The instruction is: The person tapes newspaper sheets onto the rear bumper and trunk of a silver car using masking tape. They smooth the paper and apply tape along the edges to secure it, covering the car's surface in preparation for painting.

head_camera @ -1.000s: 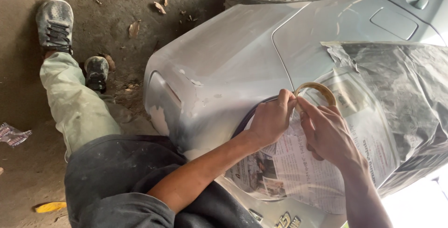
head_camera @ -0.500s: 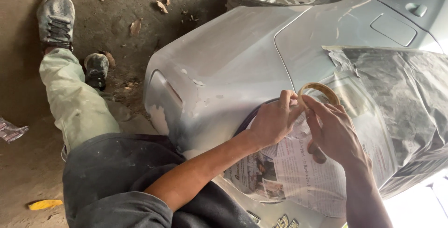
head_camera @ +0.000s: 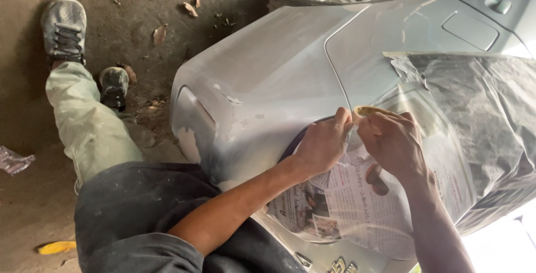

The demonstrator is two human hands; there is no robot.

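Both hands have stayed close together on the grey car body (head_camera: 279, 77). The right hand (head_camera: 393, 144) is closed around a roll of masking tape (head_camera: 369, 110); the left hand (head_camera: 324, 144) presses newspaper (head_camera: 357, 206) flat beneath it.

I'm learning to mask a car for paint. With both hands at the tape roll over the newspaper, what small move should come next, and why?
Probably press the tape end down with the left hand along the newspaper edge, where it meets the sanded grey panel. The right hand holds the tape roll right there, and the paper's upper edge looks loose.
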